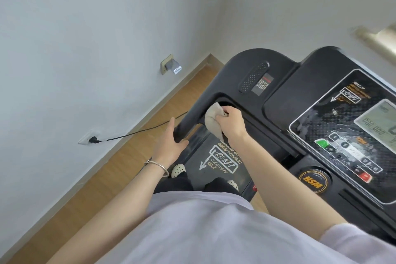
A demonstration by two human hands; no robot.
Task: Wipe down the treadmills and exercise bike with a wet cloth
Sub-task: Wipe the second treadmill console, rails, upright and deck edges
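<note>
Right hand [232,123]: fingers curled tight, knuckles up, bunching one beige cloth [211,121]. The cloth is pressed against the inner edge of the opening where the handlebar [192,111] joins the console, centre of frame. Its long axis runs near vertical in the frame: peak toward the top, tail hanging below the wrist.

Left hand [169,146]: fingers together along the outer side of the handlebar's free end, thumb hooked under it. One metal bracelet [156,165] is on that wrist.

The handlebar runs from lower left to upper right. One treadmill [310,83] is in view, its control panel [347,135] at right of frame and its belt [214,156] below the hands. Two white shoes [179,170] stand on it.

Open room: a strip of wooden floor [128,156] lies between the handlebar and the wall [85,49] at left. One black cord [145,130] crosses that strip to a socket [90,139]. A second socket [169,66] sits further up the wall, with nothing plugged in.
</note>
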